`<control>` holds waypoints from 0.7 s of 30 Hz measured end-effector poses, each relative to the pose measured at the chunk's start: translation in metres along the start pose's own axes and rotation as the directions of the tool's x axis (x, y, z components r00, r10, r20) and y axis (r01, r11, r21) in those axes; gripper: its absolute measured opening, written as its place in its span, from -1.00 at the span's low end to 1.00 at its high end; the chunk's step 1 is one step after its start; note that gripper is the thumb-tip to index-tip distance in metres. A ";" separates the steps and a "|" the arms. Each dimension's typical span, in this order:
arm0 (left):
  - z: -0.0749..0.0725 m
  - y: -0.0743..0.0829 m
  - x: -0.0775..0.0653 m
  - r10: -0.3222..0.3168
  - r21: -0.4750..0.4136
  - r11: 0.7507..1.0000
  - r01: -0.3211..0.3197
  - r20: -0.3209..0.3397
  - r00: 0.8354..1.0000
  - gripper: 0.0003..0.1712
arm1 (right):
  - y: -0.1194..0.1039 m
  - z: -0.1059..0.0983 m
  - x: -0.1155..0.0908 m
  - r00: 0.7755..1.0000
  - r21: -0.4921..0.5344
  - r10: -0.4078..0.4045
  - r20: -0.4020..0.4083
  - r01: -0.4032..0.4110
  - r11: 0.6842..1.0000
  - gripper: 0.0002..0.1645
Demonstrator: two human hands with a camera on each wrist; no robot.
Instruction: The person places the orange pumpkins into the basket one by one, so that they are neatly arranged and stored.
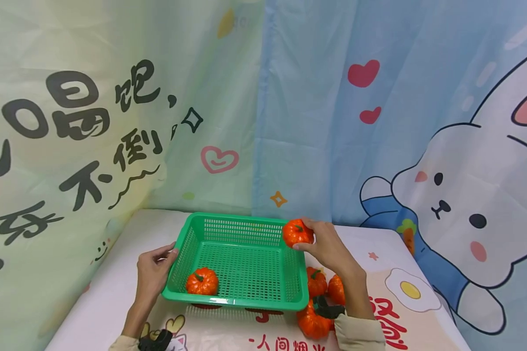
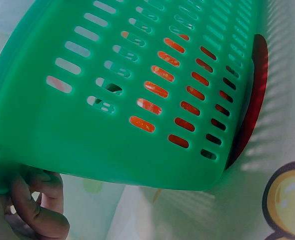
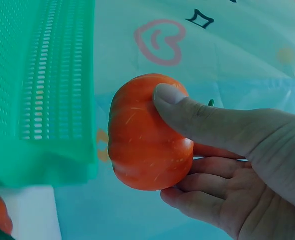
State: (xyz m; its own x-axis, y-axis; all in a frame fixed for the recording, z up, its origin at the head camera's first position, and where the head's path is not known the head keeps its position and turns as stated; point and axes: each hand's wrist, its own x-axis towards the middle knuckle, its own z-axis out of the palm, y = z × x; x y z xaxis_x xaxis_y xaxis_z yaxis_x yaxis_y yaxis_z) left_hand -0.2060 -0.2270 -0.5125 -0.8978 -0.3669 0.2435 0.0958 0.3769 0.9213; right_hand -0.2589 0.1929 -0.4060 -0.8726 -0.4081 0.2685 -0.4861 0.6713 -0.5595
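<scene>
A green plastic basket (image 1: 241,303) with slotted walls sits on the table. My left hand (image 1: 152,270) grips its left rim, fingers curled at the edge in the left wrist view (image 2: 40,207). Inside, at the near left corner, lies one small orange pumpkin (image 1: 202,281), which shows through the slots in the left wrist view. Another orange pumpkin (image 3: 150,132) is pinched between the thumb and fingers of my right hand (image 1: 327,243). In the head view this held pumpkin overlaps the basket's far right corner; a green stem tops it.
Several more orange pumpkins (image 1: 314,321) cluster on the table just right of the basket, partly hidden by my right forearm. A printed cloth (image 1: 404,312) covers the table. Behind it hangs a printed curtain (image 1: 298,122) with hearts and a cartoon rabbit.
</scene>
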 end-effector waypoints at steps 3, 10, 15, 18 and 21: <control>0.000 0.000 0.000 0.006 0.003 1.000 -0.006 0.000 1.000 -0.65 | -0.003 0.006 0.005 1.000 0.008 -0.019 0.018 0.018 1.000 -0.28; -0.001 -0.001 -0.001 0.009 -0.005 1.000 -0.009 -0.005 1.000 -0.66 | -0.013 0.021 0.017 0.997 0.031 -0.018 0.069 0.016 0.999 -0.22; -0.001 -0.001 0.000 0.015 -0.001 1.000 -0.015 -0.009 1.000 -0.67 | -0.019 0.030 0.026 0.995 0.037 -0.029 0.100 0.026 0.999 -0.19; -0.001 -0.001 0.001 0.018 -0.003 1.000 -0.018 -0.006 1.000 -0.67 | -0.021 0.036 0.030 0.991 0.057 -0.046 0.123 0.039 0.998 -0.34; 0.000 -0.002 0.001 0.015 -0.005 1.000 -0.015 -0.004 1.000 -0.67 | -0.023 0.043 0.033 0.987 0.074 -0.062 0.146 0.051 0.996 -0.48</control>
State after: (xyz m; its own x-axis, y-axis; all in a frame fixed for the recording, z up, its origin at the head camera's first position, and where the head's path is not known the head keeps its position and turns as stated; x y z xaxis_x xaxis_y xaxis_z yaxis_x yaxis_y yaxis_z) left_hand -0.2066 -0.2282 -0.5136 -0.8946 -0.3643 0.2587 0.1116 0.3786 0.9188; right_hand -0.2750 0.1375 -0.4182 -0.8246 -0.5345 0.1852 -0.5253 0.6022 -0.6012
